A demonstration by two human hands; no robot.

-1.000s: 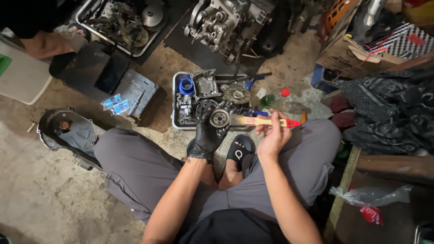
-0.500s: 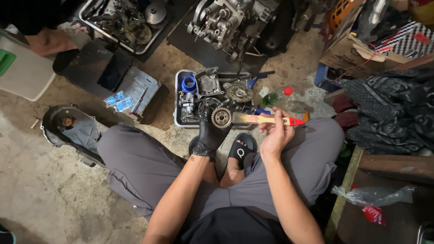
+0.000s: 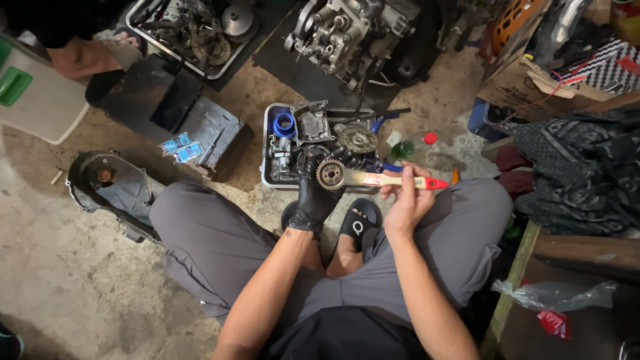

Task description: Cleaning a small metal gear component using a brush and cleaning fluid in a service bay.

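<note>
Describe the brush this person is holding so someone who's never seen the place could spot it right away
Start at the white tray of metal engine parts on the floor between the seated person's knees. Just at its near edge, the bare right hand holds a paintbrush lying sideways, bristles toward the toothed gear in the black-gloved left hand. Its pale wooden handle with a bright red tip is unlike anything beside it.

Gear (image 3: 330,175) in left hand (image 3: 313,197), brush (image 3: 393,180) in right hand (image 3: 408,200), parts tray (image 3: 268,150) behind, engine (image 3: 350,33) beyond.
</note>
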